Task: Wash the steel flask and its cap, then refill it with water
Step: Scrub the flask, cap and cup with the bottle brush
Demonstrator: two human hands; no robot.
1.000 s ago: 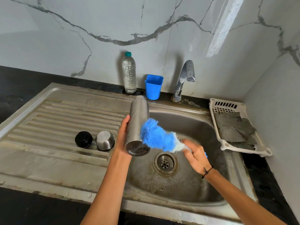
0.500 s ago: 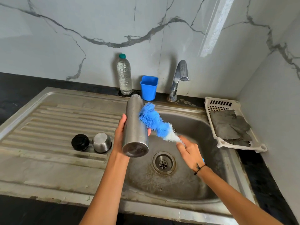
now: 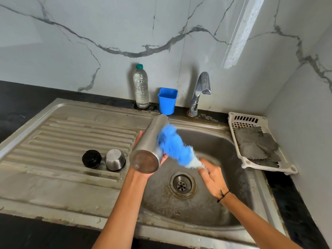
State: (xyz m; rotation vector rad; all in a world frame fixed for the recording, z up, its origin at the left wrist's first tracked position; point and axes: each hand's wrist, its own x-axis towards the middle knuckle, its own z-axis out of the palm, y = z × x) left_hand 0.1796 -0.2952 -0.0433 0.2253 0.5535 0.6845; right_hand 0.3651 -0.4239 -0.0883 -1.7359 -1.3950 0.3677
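Flask: my left hand [image 3: 139, 159] wraps the steel flask [image 3: 150, 146], tilted over the sink [image 3: 224, 150] rim.
Brush: my right hand [image 3: 212, 178] grips the blue brush [image 3: 174, 147], bristles against the flask's side.
Caps: black stopper [image 3: 91, 158] and steel cap [image 3: 115, 159] left of sink.
Behind sink: water bottle [image 3: 141, 87], blue cup [image 3: 167, 101], tap [image 3: 200, 92].
Tray [image 3: 231, 121]: grey cloths [image 3: 256, 146].

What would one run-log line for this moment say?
left hand grips flask | right hand scrubs with brush | caps on drainboard

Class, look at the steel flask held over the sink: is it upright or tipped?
Tipped. The left hand holds the steel flask slanted, its base toward the camera and its mouth end pointing away toward the blue cup.
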